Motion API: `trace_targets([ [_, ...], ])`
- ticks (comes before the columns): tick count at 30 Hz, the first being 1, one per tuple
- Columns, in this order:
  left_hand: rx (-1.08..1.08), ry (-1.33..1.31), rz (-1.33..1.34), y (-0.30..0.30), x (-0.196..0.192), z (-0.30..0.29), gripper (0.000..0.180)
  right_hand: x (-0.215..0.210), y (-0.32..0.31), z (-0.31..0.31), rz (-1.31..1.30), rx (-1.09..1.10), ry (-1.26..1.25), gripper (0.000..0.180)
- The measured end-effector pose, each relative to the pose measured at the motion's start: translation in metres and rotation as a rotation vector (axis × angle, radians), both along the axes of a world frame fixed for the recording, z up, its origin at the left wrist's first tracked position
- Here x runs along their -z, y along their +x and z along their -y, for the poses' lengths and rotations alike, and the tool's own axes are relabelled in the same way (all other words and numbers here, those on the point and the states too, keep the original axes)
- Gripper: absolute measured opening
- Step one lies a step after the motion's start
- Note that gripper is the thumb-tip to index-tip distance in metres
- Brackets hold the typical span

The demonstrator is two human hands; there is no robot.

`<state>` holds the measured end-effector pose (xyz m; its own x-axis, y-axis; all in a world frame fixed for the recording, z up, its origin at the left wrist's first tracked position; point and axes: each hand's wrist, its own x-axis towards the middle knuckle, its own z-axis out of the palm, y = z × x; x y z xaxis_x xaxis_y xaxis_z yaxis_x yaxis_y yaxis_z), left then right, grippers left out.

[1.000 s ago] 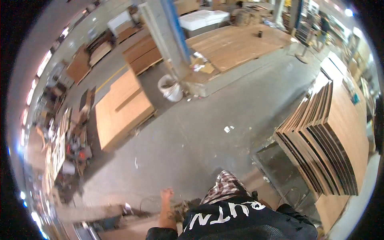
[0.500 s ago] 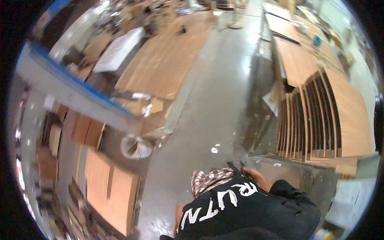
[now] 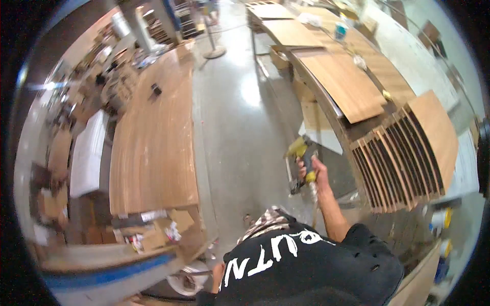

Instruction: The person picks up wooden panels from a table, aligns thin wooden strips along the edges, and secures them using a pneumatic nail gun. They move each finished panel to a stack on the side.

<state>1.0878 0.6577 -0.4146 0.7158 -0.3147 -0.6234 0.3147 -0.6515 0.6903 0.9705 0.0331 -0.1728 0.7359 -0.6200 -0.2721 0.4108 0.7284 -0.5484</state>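
Note:
My right hand (image 3: 319, 173) is wrapped round the grip of a yellow-green and black nail gun (image 3: 297, 148), held out in front of me over the floor. A hose (image 3: 314, 196) runs from the grip's lower end back toward my body. To the right of the gun, a row of wooden panels (image 3: 398, 158) with dark gaps between them stands at the bench's near end. Of my left arm only a strip of skin (image 3: 218, 275) shows beside my black top; the left hand itself is hidden.
A long bench (image 3: 326, 107) on the right bears flat wooden boards (image 3: 347, 84) and a blue-green tub (image 3: 340, 31). On the left lies a large stack of wooden sheets (image 3: 153, 148), beside a white block-shaped stack (image 3: 89, 153). A blue-edged beam (image 3: 112, 268) crosses the lower left.
My view has swung, bringing the bench and sheet stack nearer. My right hand, earlier close to my body near a dark object, now reaches forward with the nail gun in plain sight.

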Motion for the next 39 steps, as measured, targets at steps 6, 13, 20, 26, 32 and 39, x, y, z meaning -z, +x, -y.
trace_targets([
  [6, -0.265, -0.089, -0.131, 0.365, 0.003, 0.096, 0.017, -0.066, 0.043, 0.031, 0.037, 0.398, -0.160, 0.050],
  [13, -0.080, -0.251, 0.130, 0.512, -0.010, 0.389, 0.016, -0.057, 0.049, 0.115, -0.218, 0.923, -0.297, 0.047],
  [20, 0.685, -0.148, -0.167, 0.529, -0.008, 0.503, 0.026, -0.101, 0.063, 0.214, -0.996, 1.096, -0.296, 0.033],
  [26, 0.964, -0.047, -0.048, 0.642, 0.002, 0.627, 0.025, -0.078, -0.005, 0.298, -1.772, 1.038, -0.248, 0.026],
  [32, 1.040, -0.581, 0.218, 0.743, 0.046, 0.910, 0.025, -0.041, -0.070, 0.328, -1.815, 1.049, -0.168, 0.016],
  [39, 1.239, -0.460, 0.149, 0.544, -0.154, 1.208, 0.033, -0.001, -0.117, 0.364, -2.167, 0.786, -0.099, 0.042],
])
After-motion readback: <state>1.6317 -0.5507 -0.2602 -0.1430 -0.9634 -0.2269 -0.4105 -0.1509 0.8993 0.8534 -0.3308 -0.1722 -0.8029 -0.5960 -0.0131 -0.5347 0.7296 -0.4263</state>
